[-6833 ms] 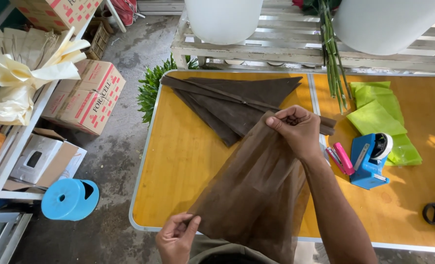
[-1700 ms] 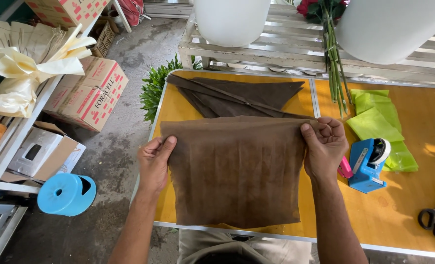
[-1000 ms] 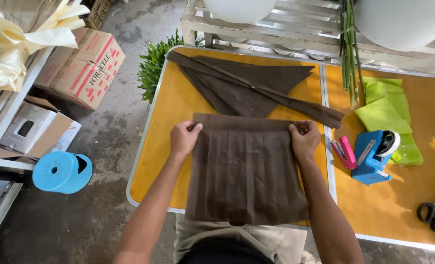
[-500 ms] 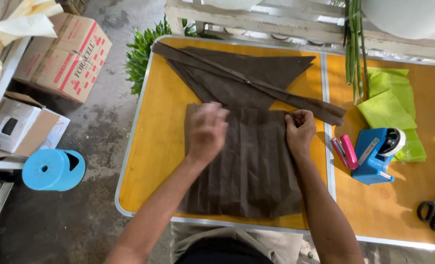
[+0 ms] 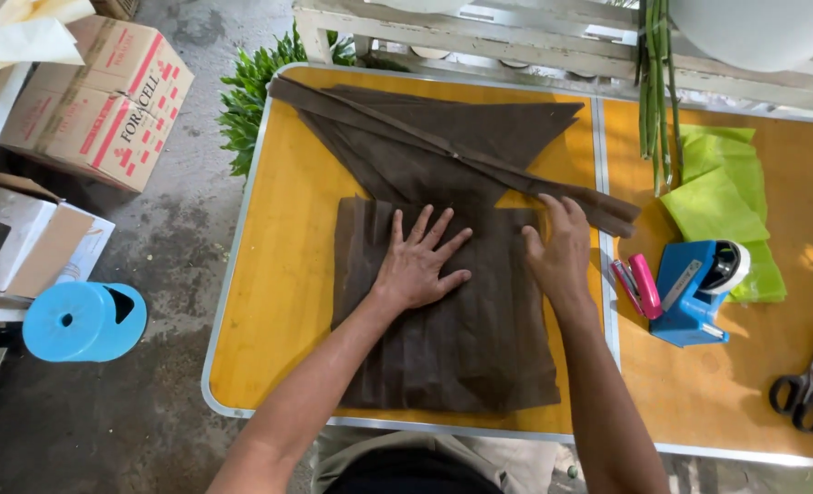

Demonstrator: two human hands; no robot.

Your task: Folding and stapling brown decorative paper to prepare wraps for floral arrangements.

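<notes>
Both hands flat, fingers spread, nothing grasped — left hand [image 5: 417, 263] and right hand [image 5: 560, 252] press the brown pleated sheet [image 5: 443, 329] lying on the yellow desk [image 5: 278, 274], left of the blue tape dispenser [image 5: 695, 293].

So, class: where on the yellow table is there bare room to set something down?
Bare patches: the strip between the table's left rim and the brown sheet, and the stretch between the blue tape dispenser and the scissors. Crowded: around the green sheets and pink stapler.
</notes>
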